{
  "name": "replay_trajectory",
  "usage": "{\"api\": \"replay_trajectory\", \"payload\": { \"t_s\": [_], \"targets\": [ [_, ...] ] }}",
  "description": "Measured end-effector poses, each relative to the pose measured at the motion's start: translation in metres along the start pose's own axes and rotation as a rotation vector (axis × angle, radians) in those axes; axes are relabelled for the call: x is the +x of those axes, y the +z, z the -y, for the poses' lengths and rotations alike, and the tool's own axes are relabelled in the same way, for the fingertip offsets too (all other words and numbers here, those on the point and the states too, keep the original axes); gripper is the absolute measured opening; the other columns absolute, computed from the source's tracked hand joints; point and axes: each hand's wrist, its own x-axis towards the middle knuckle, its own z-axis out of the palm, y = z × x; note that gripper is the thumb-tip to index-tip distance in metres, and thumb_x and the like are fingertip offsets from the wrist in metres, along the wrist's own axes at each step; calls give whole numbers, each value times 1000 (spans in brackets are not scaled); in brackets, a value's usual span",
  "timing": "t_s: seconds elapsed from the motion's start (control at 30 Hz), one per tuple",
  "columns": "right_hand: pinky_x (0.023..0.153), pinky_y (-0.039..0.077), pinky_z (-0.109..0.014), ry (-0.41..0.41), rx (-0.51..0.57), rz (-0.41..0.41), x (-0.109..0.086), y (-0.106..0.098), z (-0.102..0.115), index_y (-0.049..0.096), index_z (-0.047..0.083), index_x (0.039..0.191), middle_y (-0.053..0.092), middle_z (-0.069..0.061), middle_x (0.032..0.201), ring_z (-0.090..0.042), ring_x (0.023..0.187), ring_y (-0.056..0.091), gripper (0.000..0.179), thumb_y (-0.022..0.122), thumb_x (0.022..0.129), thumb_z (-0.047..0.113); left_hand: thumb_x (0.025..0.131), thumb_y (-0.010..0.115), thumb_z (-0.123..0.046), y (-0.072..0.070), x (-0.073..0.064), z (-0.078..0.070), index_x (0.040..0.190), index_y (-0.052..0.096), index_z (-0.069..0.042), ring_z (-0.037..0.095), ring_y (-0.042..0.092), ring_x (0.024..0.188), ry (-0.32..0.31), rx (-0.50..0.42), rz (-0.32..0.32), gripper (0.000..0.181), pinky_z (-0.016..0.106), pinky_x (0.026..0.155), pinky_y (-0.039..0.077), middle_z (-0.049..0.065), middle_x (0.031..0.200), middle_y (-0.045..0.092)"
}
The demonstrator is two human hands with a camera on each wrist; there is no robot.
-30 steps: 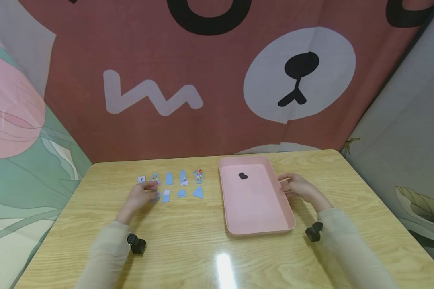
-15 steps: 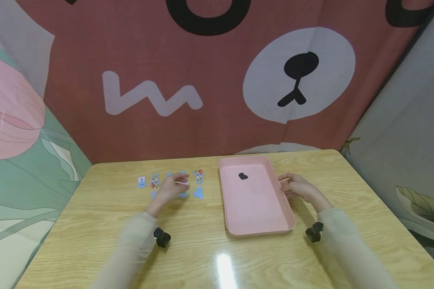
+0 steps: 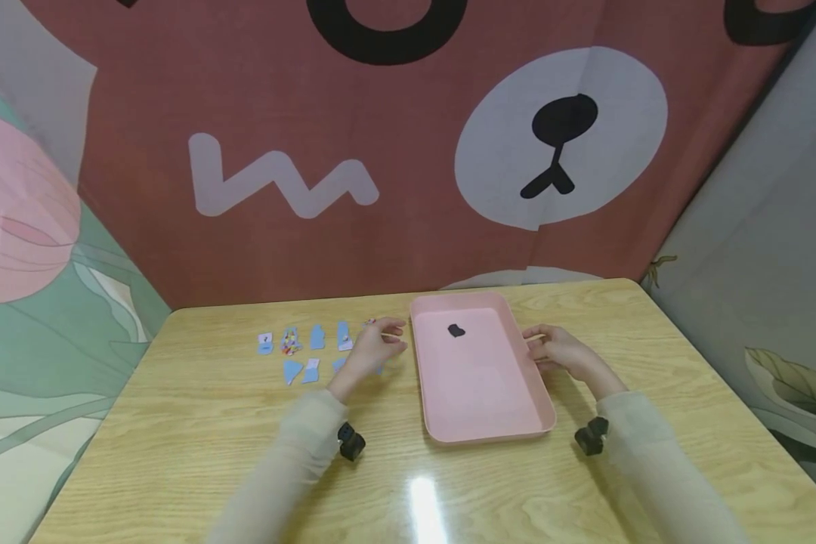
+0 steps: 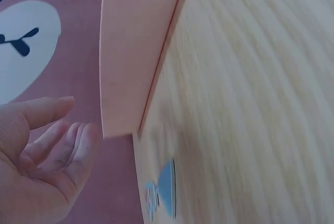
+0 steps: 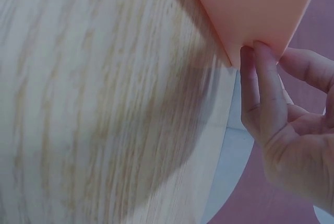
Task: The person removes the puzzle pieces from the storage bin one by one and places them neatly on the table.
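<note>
My left hand (image 3: 377, 344) hovers over the right end of two rows of small flat pieces, just left of the pink tray (image 3: 442, 431). In the left wrist view its fingers are loosely bent with nothing between them. It hides part of the pieces under it. Those in sight include a blue piece (image 3: 317, 337), a multicoloured piece (image 3: 290, 341) and a blue-and-white piece (image 3: 310, 370). My right hand (image 3: 561, 353) touches the tray's right side; two extended fingertips (image 5: 264, 51) rest on the outer wall and another finger reaches the rim.
A small dark irregular shape (image 3: 456, 330) lies in the tray's far part. The wooden table (image 3: 197, 453) ends at the back against a red-brown cloth (image 3: 279, 249) with printed shapes. Each wrist bears a small black camera, such as the right camera (image 3: 591, 436).
My left hand has moved right along the rows of pieces, from their left end to near the tray, uncovering the left pieces. My right hand and the tray stay put.
</note>
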Motion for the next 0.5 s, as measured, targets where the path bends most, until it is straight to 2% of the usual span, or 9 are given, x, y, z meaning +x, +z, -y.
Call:
{"api": "replay_trajectory", "payload": {
  "t_s": [0.3, 0.5],
  "targets": [
    [80, 56, -27, 2, 3, 0, -1, -1, 2, 29, -13, 137, 53, -25, 119, -9, 88, 61, 55, 52, 89, 2, 84, 64, 2, 28, 13, -12, 125, 56, 5, 36, 63, 105, 44, -30, -11, 42, 35, 85, 57, 26, 116, 62],
    [79, 57, -27, -1, -19, -9, -2, 1, 5, 30, -12, 137, 54, -21, 115, -9, 87, 60, 54, 51, 89, 1, 84, 65, 2, 43, 22, -20, 124, 58, 4, 34, 64, 103, 81, 30, 16, 41, 34, 85, 57, 25, 116, 63]
  ]
}}
